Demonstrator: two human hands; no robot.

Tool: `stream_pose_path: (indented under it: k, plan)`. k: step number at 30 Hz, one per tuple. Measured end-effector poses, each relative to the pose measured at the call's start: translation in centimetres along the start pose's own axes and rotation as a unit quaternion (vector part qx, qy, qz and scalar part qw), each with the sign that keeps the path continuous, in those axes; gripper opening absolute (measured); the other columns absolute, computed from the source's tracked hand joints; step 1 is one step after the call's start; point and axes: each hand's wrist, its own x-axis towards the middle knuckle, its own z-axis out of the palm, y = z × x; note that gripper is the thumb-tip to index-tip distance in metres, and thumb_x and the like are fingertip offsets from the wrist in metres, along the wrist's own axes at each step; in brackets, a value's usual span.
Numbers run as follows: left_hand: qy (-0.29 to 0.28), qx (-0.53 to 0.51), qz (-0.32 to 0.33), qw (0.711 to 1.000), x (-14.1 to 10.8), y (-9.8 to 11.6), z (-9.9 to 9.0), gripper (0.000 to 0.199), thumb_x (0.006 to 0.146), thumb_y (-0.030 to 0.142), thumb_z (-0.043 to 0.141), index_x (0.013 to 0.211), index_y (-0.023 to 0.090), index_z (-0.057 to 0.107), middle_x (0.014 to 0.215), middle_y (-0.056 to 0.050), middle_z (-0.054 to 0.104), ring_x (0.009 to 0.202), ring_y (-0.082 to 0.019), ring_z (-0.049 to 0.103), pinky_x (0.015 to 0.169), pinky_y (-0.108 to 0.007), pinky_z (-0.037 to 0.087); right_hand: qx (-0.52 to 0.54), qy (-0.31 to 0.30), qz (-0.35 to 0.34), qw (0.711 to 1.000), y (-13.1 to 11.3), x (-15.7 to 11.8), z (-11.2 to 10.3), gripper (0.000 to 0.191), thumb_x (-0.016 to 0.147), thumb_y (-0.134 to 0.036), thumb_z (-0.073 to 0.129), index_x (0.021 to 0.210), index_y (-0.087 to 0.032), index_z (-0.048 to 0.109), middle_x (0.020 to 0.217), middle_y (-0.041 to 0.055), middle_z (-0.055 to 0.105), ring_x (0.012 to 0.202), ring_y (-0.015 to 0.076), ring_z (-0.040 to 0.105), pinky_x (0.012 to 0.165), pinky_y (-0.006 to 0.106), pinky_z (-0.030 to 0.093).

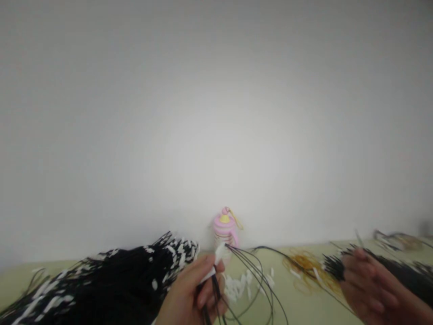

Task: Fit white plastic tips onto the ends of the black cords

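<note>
My left hand [192,291] is closed around several thin black wires [216,289] with white tags or sleeves [219,253] at their ends. Some of these wires loop out to the right over the table. At the right, my right hand [372,284] is blurred, its fingers curled together beside a bundle of black wires [333,266]. A thin dark strand rises above its fingertips, and I cannot make out what the fingers hold. Small white pieces [237,286] lie scattered on the table just right of my left hand.
A large heap of black wires with white ends [115,284] covers the left of the pale green table [297,307]. A pink toy-like cup [223,228] stands against the white wall [216,113]. Yellow rubber bands [304,262] lie between my hands, with another cable [399,237] at the far right.
</note>
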Motion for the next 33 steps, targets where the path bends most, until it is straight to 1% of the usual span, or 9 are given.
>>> stream_pose_path:
  k: [3, 6, 9, 12, 14, 17, 20, 27, 33]
  plan:
    - [0.003, 0.017, 0.001, 1.000, 0.5, -0.4, 0.6, 0.011, 0.075, 0.019, 0.064, 0.066, 0.013, 0.063, 0.044, 0.006, 0.027, 0.043, -0.008, 0.037, 0.050, -0.021, 0.046, 0.062, -0.010, 0.121, 0.991, -1.1, -1.7, 3.0, 0.020, 0.064, -0.030, 0.077, 0.078, -0.020, 0.068, 0.062, 0.0006, 0.054, 0.043, 0.0039, 0.040, 0.044, 0.020, 0.035]
    - [0.015, 0.044, 0.005, 0.999, 1.6, -1.6, 0.8, 0.010, 0.074, 0.017, 0.065, 0.065, 0.013, 0.062, 0.045, 0.006, 0.029, 0.044, -0.008, 0.038, 0.049, -0.021, 0.046, 0.055, -0.041, 0.152, 0.986, -1.4, -2.9, 4.1, 0.018, 0.068, -0.030, 0.076, 0.074, -0.015, 0.068, 0.060, -0.0008, 0.054, 0.042, 0.0005, 0.039, 0.045, 0.016, 0.026]
    - [0.016, 0.095, -0.006, 0.995, 3.4, -4.5, 0.6, 0.006, 0.072, 0.017, 0.066, 0.068, 0.013, 0.063, 0.043, 0.008, 0.028, 0.041, -0.007, 0.036, 0.047, -0.020, 0.046, 0.018, -0.027, 0.150, 0.988, -0.2, -4.2, 2.9, 0.017, 0.070, -0.029, 0.074, 0.076, -0.014, 0.068, 0.063, 0.0005, 0.058, 0.046, 0.0021, 0.041, 0.046, 0.017, 0.026]
    - [0.005, 0.123, -0.064, 0.990, 5.0, -8.4, 0.3, 0.015, 0.073, 0.019, 0.065, 0.062, 0.011, 0.060, 0.041, 0.009, 0.027, 0.037, -0.006, 0.032, 0.044, -0.020, 0.044, -0.024, 0.026, 0.126, 0.991, 2.6, -5.4, 0.7, 0.022, 0.070, -0.033, 0.071, 0.077, -0.012, 0.069, 0.064, 0.0016, 0.059, 0.046, 0.0035, 0.041, 0.046, 0.018, 0.027]
    - [0.010, 0.136, -0.076, 0.988, 5.6, -10.5, 0.1, 0.018, 0.075, 0.019, 0.062, 0.060, 0.012, 0.058, 0.041, 0.009, 0.026, 0.036, -0.006, 0.033, 0.044, -0.020, 0.043, -0.062, 0.056, 0.121, 0.989, 4.6, -5.8, -0.3, 0.026, 0.068, -0.036, 0.069, 0.072, -0.011, 0.068, 0.060, 0.0010, 0.058, 0.044, 0.0044, 0.040, 0.045, 0.019, 0.027]
    - [0.025, 0.156, -0.089, 0.983, 5.2, -12.6, -0.3, 0.016, 0.073, 0.015, 0.061, 0.058, 0.013, 0.056, 0.040, 0.009, 0.027, 0.034, -0.006, 0.034, 0.042, -0.019, 0.040, -0.103, 0.059, 0.140, 0.983, 6.5, -6.0, -1.1, 0.027, 0.062, -0.036, 0.068, 0.059, -0.010, 0.063, 0.051, 0.0004, 0.054, 0.042, 0.0062, 0.040, 0.042, 0.019, 0.026]
    - [0.031, 0.182, -0.105, 0.977, 3.8, -14.2, -0.8, 0.021, 0.068, 0.017, 0.065, 0.052, 0.015, 0.051, 0.038, 0.008, 0.027, 0.034, -0.009, 0.038, 0.040, -0.020, 0.037, -0.115, 0.055, 0.143, 0.982, 6.8, -6.3, -1.1, 0.020, 0.067, -0.030, 0.057, 0.062, -0.010, 0.061, 0.050, -0.0013, 0.052, 0.042, 0.0055, 0.037, 0.042, 0.018, 0.025]
    - [-0.013, 0.190, -0.085, 0.978, 1.7, -18.4, -1.8, 0.027, 0.066, 0.021, 0.067, 0.049, 0.015, 0.048, 0.039, 0.008, 0.028, 0.036, -0.007, 0.034, 0.040, -0.018, 0.031, -0.246, -0.024, 0.080, 0.966, 8.1, -8.7, 0.0, 0.014, 0.067, -0.015, 0.048, 0.056, -0.014, 0.055, 0.050, -0.0031, 0.044, 0.051, 0.0096, 0.041, 0.049, 0.021, 0.031]
    - [-0.044, 0.189, -0.079, 0.978, 1.0, -19.1, -2.7, 0.022, 0.063, 0.030, 0.070, 0.059, 0.013, 0.056, 0.039, 0.010, 0.027, 0.037, -0.008, 0.032, 0.042, -0.019, 0.034, -0.352, -0.106, -0.048, 0.929, 9.1, -10.5, 0.1, 0.009, 0.066, -0.008, 0.053, 0.062, -0.015, 0.054, 0.076, 0.0020, 0.047, 0.078, 0.0153, 0.047, 0.073, 0.027, 0.036]
